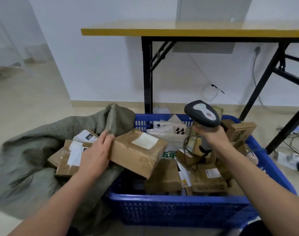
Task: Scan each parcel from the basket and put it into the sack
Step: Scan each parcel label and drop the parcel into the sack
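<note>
Box (136, 150) over basket (162, 206) left rim, left hand (94, 155) gripping one end; right hand (211, 135) clenching scanner (202, 113). Risk: one-ended grip slips, it misses sack (26, 159).

We note a folding table (179, 32) with a yellow top and black legs (147, 74) across the upper right of the frame, against a white wall (102, 65). A grey panel (213, 11) sits on the wall behind it. A plug (257, 48) is in a wall socket at right, and a white cable coil (210, 93) hangs below the table. A power strip (288, 158) lies on the beige tiled floor (26, 103) at the far right.
</note>
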